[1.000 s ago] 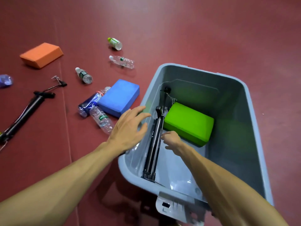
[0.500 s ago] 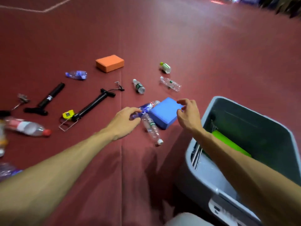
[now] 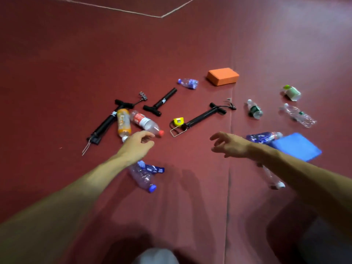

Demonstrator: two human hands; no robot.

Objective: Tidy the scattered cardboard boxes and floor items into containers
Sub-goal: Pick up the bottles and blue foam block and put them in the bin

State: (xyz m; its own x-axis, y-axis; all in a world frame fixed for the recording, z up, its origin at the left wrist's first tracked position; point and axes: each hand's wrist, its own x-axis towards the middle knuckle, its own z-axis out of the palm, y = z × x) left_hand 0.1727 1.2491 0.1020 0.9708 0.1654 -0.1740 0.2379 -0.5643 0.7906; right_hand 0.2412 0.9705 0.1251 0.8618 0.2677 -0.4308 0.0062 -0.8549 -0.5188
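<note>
Both arms reach out over the red floor. My left hand [image 3: 138, 144] hovers with loosely curled fingers just short of an orange drink bottle [image 3: 123, 121] and a red-label bottle [image 3: 145, 122], and holds nothing. My right hand [image 3: 229, 144] is spread, fingers relaxed and empty, below a black hand pump [image 3: 202, 116] with a yellow tape measure [image 3: 178, 121] at its foot. A blue foam block [image 3: 297, 146] and a blue-label bottle [image 3: 263, 137] lie behind my right wrist. Under my left forearm lies a crushed clear bottle [image 3: 143, 177]. The grey bin is out of view.
Two more black pumps [image 3: 106, 123] [image 3: 162, 101] lie at the left. Farther off are an orange foam block [image 3: 222, 76], a crushed blue bottle [image 3: 188, 83], a green-label bottle [image 3: 254, 110], a clear bottle [image 3: 298, 115] and a green-capped container [image 3: 292, 92]. Another clear bottle [image 3: 274, 180] lies under my right forearm.
The view has swung left, away from the grey bin, which has left the frame. Both hands moved left from the blue block and bottle, toward the pump and the orange and red bottles.
</note>
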